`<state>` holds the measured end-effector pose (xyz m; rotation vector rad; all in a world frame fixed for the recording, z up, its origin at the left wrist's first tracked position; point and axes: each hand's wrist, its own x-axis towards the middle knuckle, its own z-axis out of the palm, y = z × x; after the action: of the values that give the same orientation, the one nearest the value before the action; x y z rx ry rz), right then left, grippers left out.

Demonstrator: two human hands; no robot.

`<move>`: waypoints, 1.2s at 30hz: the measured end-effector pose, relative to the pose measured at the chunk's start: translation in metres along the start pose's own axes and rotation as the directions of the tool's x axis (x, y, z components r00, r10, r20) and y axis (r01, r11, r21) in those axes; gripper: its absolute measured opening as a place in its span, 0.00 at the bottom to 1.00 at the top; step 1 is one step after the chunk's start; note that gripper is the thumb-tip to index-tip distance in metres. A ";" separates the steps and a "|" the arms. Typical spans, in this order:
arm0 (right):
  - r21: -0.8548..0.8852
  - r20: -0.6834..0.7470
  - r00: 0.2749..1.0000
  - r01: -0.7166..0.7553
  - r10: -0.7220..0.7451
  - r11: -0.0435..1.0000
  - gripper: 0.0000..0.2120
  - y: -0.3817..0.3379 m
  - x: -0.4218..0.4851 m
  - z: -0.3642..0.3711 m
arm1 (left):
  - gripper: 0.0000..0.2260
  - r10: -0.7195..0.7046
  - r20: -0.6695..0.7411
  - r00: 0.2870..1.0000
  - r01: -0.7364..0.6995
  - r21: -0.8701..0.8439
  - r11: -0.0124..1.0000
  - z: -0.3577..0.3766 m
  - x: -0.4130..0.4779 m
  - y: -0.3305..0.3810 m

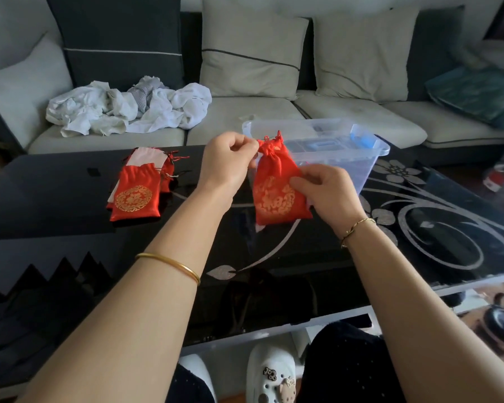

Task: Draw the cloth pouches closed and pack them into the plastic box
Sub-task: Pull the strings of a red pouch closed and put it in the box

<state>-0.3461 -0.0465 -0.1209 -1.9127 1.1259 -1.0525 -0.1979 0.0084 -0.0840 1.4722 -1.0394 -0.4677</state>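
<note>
A red cloth pouch (275,187) with a gold pattern hangs upright above the black glass table, its neck gathered tight. My left hand (227,162) pinches the drawstring at the pouch's neck. My right hand (325,189) grips the pouch's right side around the middle. Just behind the pouch stands the clear plastic box (370,149), open on top, with blue and white items inside. A stack of several more red pouches (137,193) lies flat on the table to the left.
The black glass table (419,228) has a silver flower pattern and its front edge is near my knees. Behind it a sofa holds cushions and a heap of white cloth (128,109). A white clog (271,373) shows below the table.
</note>
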 end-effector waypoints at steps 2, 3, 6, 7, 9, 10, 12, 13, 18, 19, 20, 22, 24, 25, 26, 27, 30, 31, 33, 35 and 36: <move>-0.003 -0.090 0.996 0.025 -0.025 1.000 0.08 -0.012 0.018 -0.016 | 0.03 -0.076 -0.081 0.994 0.067 -0.118 0.991 0.010 0.016 0.004; -0.003 -0.131 0.990 0.044 -0.044 0.999 0.07 -0.017 0.031 -0.024 | 0.05 -0.121 -0.114 0.986 0.102 -0.156 0.982 0.015 0.025 0.005; -0.110 -0.224 0.972 0.048 -0.072 0.993 0.08 -0.029 0.079 -0.042 | 0.07 -0.171 -0.161 0.972 0.151 -0.131 0.980 0.029 0.045 0.001; -0.175 -0.239 0.969 0.022 -0.064 0.984 0.09 -0.030 0.095 -0.047 | 0.06 -0.166 -0.172 0.971 0.147 -0.120 0.982 0.033 0.050 0.000; -0.294 -0.265 0.964 -0.058 -0.024 0.954 0.08 -0.026 0.123 -0.054 | 0.05 -0.157 -0.196 0.968 0.141 -0.091 0.986 0.042 0.061 -0.004; -0.338 -0.273 0.962 -0.105 0.010 0.935 0.08 -0.022 0.133 -0.055 | 0.06 -0.155 -0.212 0.965 0.143 -0.071 0.987 0.045 0.065 -0.007; -0.419 -0.265 0.960 -0.202 0.094 0.885 0.11 -0.009 0.151 -0.054 | 0.06 -0.162 -0.251 0.955 0.155 -0.047 0.987 0.050 0.075 -0.016; -0.456 -0.255 0.958 -0.240 0.133 0.857 0.13 -0.001 0.158 -0.051 | 0.07 -0.163 -0.273 0.948 0.157 -0.041 0.987 0.052 0.080 -0.021; -0.657 -0.032 0.954 -0.245 0.299 0.713 0.14 0.022 0.174 -0.040 | 0.09 -0.158 -0.378 0.912 0.163 -0.019 0.986 0.049 0.094 -0.039; -0.707 0.003 0.945 -0.230 0.328 0.669 0.15 0.023 0.173 -0.039 | 0.09 -0.158 -0.399 0.903 0.162 -0.024 0.987 0.047 0.095 -0.041; -0.741 0.012 0.940 -0.220 0.340 0.635 0.15 0.023 0.169 -0.039 | 0.10 -0.156 -0.421 0.893 0.160 -0.027 0.987 0.044 0.096 -0.044; -0.754 -0.036 0.953 -0.223 0.300 0.618 0.14 0.014 0.160 -0.042 | 0.10 -0.139 -0.461 0.877 0.149 -0.016 0.989 0.037 0.094 -0.051; -0.725 -0.097 0.980 -0.191 0.176 0.661 0.15 -0.002 0.149 -0.041 | 0.12 -0.120 -0.490 0.864 0.161 0.041 0.986 0.027 0.085 -0.059; -0.698 -0.113 0.986 -0.168 0.125 0.697 0.15 -0.013 0.142 -0.039 | 0.12 -0.109 -0.499 0.860 0.181 0.099 0.978 0.020 0.078 -0.065; -0.662 -0.114 0.990 -0.138 0.084 0.737 0.16 -0.024 0.133 -0.034 | 0.13 -0.087 -0.505 0.859 0.199 0.172 0.965 0.013 0.069 -0.073; -0.619 -0.097 0.994 -0.101 0.051 0.779 0.17 -0.036 0.122 -0.027 | 0.13 -0.062 -0.510 0.858 0.218 0.252 0.943 0.005 0.060 -0.082; -0.484 -0.018 0.999 0.035 -0.051 0.874 0.16 -0.057 0.082 0.008 | 0.14 -0.042 -0.513 0.857 0.326 0.477 0.816 -0.021 0.027 -0.109; -0.449 0.019 0.997 0.073 -0.072 0.891 0.16 -0.062 0.067 0.022 | 0.14 -0.073 -0.505 0.860 0.372 0.523 0.767 -0.029 0.019 -0.116; -0.418 0.126 0.988 0.132 -0.087 0.899 0.15 -0.067 0.041 0.052 | 0.17 -0.155 -0.462 0.873 0.442 0.615 0.653 -0.046 0.006 -0.127; -0.427 0.254 0.965 0.165 -0.057 0.889 0.14 -0.063 0.025 0.081 | 0.19 -0.203 -0.399 0.894 0.443 0.723 0.530 -0.062 0.001 -0.140; -0.430 0.309 0.951 0.165 -0.027 0.888 0.13 -0.059 0.019 0.094 | 0.19 -0.227 -0.366 0.903 0.430 0.758 0.490 -0.069 -0.001 -0.145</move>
<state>-0.2361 -0.0267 -0.1074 -2.4185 1.1801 -0.5465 -0.0963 0.0326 -0.2065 2.5652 -0.8024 -0.0242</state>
